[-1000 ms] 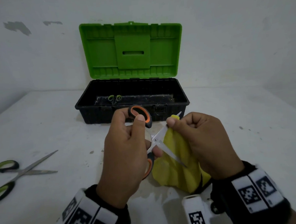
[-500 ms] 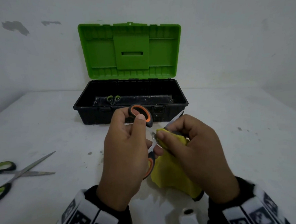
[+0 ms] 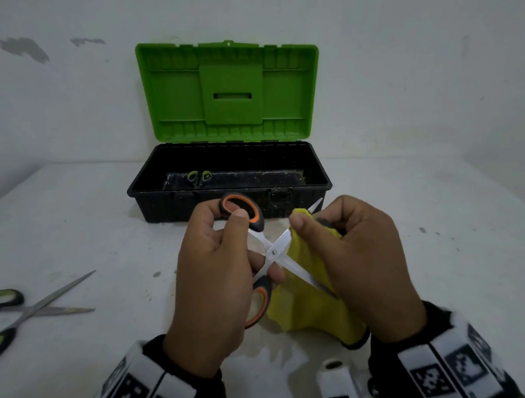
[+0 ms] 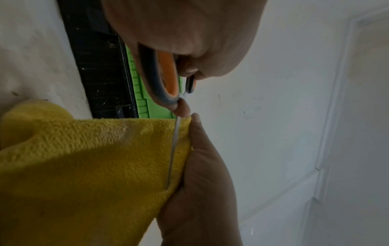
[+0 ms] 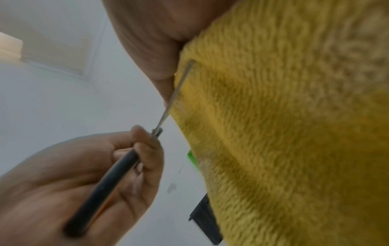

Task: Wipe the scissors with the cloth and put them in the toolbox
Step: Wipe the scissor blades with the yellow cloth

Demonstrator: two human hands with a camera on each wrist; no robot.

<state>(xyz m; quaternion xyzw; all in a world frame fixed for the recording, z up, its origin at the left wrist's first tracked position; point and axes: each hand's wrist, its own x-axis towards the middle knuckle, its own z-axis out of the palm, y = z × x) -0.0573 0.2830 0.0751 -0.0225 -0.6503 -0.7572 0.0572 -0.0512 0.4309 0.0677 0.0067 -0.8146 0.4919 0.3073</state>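
Since half a second ago our right hand (image 3: 355, 254), pinching cloth (image 3: 310, 300), slid toward the blade tip; left hand (image 3: 211, 282) grips scissors (image 3: 273, 252). Wiping unfinished.

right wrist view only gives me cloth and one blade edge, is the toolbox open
Observer: Yes, the head view shows the toolbox with its green lid standing up.
Operator: anything in it yet
Observer: A small green pair lies inside, towards the back left.
Operator: are the scissors being wiped open or closed
Observer: Open. The orange pair in the left hand has its blades crossed wide apart, and the right hand pinches the cloth on the far blade.
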